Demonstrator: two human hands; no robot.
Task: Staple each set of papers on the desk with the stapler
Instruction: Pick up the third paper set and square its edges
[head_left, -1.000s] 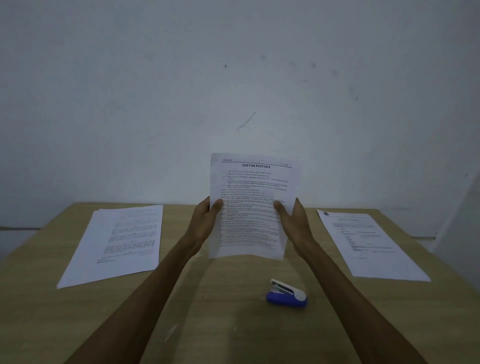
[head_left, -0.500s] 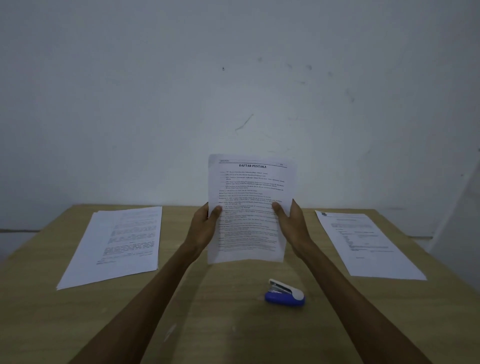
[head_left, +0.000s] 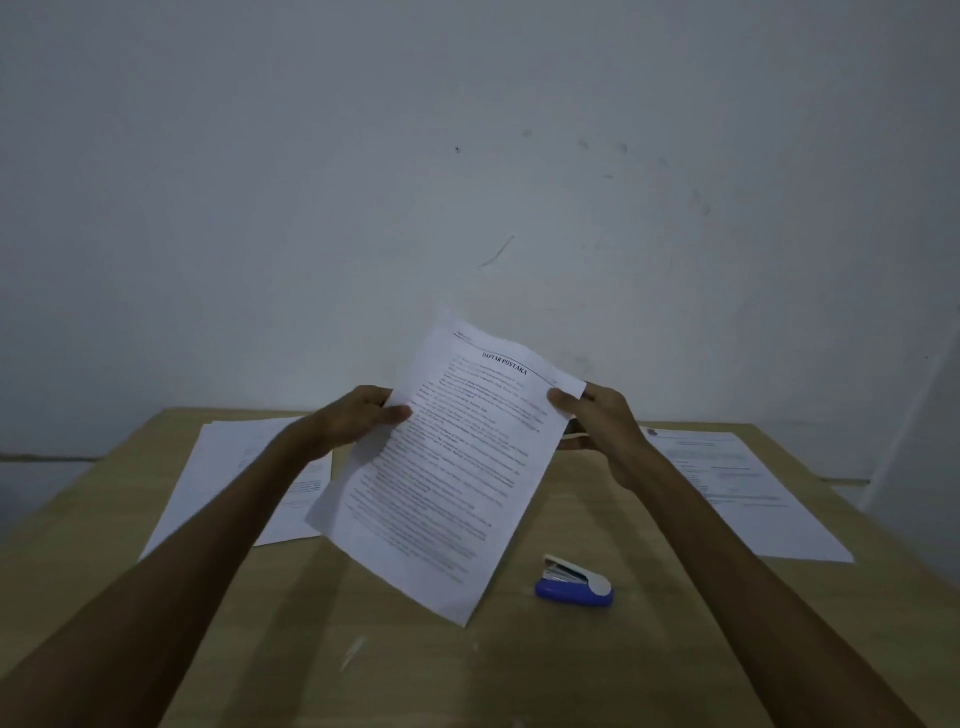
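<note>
**Stapling not yet begun on the held set**

Stapler (head_left: 574, 583), blue with a pale top, lies nearest on the wooden desk (head_left: 597, 670), untouched and just right of the lower corner of the raised papers. Above it, the held set (head_left: 452, 467) hangs tilted, its top edge swung to the right, clear of the desk. The left hand (head_left: 358, 415) pinches its left edge, thumb over the front; the right hand (head_left: 597, 421) is clamped on the upper right corner. Whether a staple already sits in this set cannot be told, but with both hands on the paper, stapling seems still ahead.

Farther back, a left set (head_left: 228, 467) and a right set (head_left: 737, 483) lie flat, well apart; no staple can be made out on either.

Only the held page's heading reads: "DAFTAR PUSTAKA". The body text is too small.
</note>
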